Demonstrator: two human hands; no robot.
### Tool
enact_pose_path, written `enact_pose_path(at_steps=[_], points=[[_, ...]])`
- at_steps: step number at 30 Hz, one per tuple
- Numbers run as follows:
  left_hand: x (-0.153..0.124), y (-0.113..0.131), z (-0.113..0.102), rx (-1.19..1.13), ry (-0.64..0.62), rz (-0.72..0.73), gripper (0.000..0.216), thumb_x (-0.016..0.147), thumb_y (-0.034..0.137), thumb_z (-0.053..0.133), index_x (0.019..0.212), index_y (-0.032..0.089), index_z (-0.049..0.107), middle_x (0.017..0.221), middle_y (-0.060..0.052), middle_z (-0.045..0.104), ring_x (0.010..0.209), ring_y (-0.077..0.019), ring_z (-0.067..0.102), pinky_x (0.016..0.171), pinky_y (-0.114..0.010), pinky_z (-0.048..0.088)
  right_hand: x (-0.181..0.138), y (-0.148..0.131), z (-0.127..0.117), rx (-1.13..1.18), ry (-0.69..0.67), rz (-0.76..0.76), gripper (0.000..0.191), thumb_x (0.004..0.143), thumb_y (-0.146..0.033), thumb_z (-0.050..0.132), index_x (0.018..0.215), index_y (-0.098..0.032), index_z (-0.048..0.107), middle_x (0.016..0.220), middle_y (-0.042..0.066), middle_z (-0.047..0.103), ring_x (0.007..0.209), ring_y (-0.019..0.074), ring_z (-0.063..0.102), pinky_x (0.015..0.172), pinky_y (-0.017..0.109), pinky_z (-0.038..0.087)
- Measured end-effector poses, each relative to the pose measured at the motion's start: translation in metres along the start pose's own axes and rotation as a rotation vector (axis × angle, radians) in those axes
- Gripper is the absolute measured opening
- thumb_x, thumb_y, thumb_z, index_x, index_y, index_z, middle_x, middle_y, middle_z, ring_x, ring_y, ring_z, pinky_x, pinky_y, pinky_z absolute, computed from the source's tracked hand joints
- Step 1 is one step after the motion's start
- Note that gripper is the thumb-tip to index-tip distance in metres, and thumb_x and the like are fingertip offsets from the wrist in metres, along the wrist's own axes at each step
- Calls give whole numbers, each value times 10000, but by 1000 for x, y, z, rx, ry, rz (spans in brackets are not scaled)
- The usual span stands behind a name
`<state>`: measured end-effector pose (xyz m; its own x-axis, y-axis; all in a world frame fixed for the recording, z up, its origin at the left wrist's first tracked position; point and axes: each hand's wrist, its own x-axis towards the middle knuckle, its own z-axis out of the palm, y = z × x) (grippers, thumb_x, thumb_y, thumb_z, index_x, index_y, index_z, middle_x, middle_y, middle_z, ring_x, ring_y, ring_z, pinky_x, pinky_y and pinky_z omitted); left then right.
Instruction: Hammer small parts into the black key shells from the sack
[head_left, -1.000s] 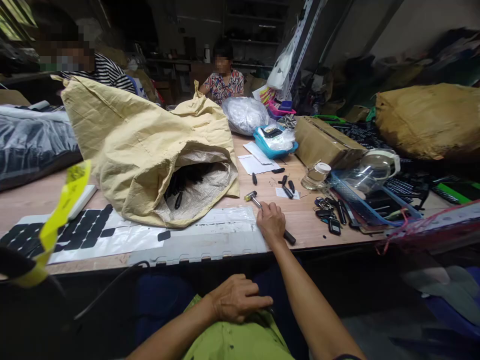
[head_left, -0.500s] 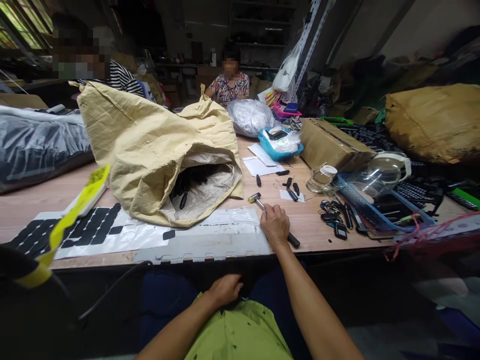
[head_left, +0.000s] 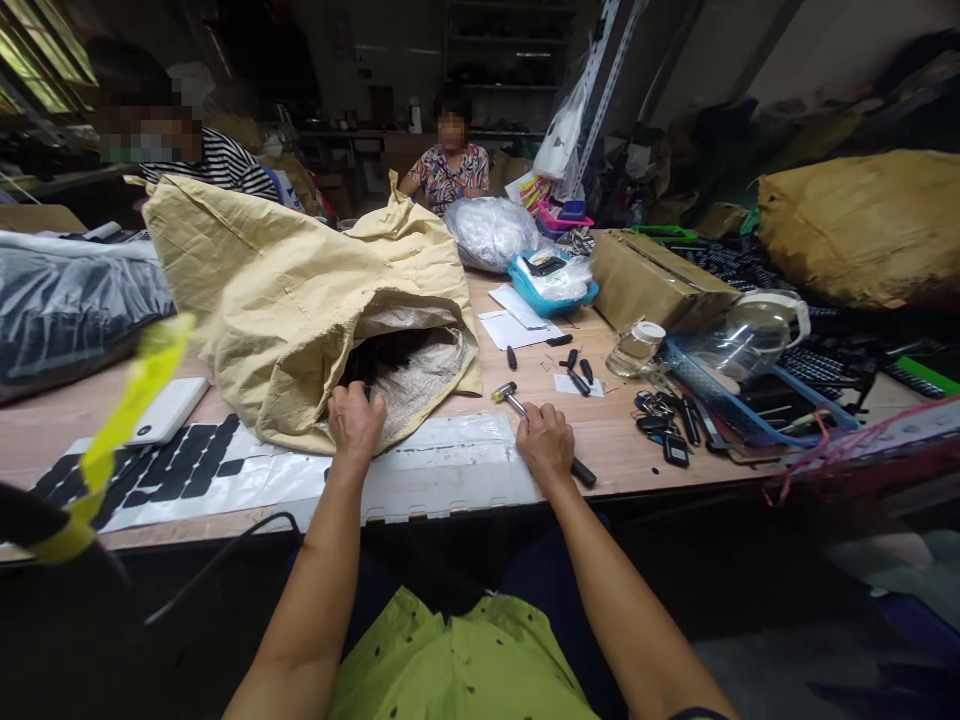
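Note:
My left hand (head_left: 355,420) is at the mouth of a large beige cloth sack (head_left: 300,290) with a silvery lining. Its fingers are closed at a small black piece (head_left: 367,394), mostly covered by the hand. More dark pieces (head_left: 386,350) show in the shadow inside the sack. Over on the right, my right hand (head_left: 546,442) is curled over the shaft of a small hammer (head_left: 584,472), which lies on the table. The hammer's head, yellowish at one end, points up and left beyond the fingers.
Several black pieces (head_left: 577,382) and a key bunch (head_left: 651,403) lie right of the hammer. Behind them stand a glass jar (head_left: 634,350), a blue basket (head_left: 675,370) and a cardboard box (head_left: 652,280). Black patches (head_left: 196,465) lie on white sheeting at left. Two people sit across the table.
My left hand has moved up from my lap to the sack's mouth and closed at the black piece there. My right hand stays on the hammer. The view has shifted slightly.

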<state>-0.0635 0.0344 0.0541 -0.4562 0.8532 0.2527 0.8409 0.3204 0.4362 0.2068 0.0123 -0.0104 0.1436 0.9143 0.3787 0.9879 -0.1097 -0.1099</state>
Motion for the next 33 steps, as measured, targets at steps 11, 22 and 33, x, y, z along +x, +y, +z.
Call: enact_pose_path(at_steps=[11, 22, 33], points=[[-14, -19, 17, -136, -105, 233, 161, 848, 237, 594, 959, 192, 703, 978, -110, 699, 945, -280, 635, 846, -399, 504, 0, -1, -1, -18, -32, 5, 274, 904, -208, 490, 1105, -209, 676, 953, 92, 588, 903, 221, 482, 683, 317, 288], [-57, 17, 50, -352, -445, 574, 157, 838, 145, 601, 936, 233, 685, 946, -37, 669, 968, -217, 610, 910, -358, 484, 0, -1, -2, 1, -37, 10, 279, 911, -222, 487, 1128, -213, 662, 965, 96, 574, 924, 228, 474, 702, 316, 305], [-54, 22, 53, -386, -484, 467, 113, 771, 200, 724, 879, 218, 697, 864, -12, 630, 882, -201, 595, 807, -321, 469, 1, 2, -4, 37, -65, 25, 273, 924, -228, 487, 1118, -226, 679, 976, 92, 594, 922, 222, 489, 706, 304, 319]])
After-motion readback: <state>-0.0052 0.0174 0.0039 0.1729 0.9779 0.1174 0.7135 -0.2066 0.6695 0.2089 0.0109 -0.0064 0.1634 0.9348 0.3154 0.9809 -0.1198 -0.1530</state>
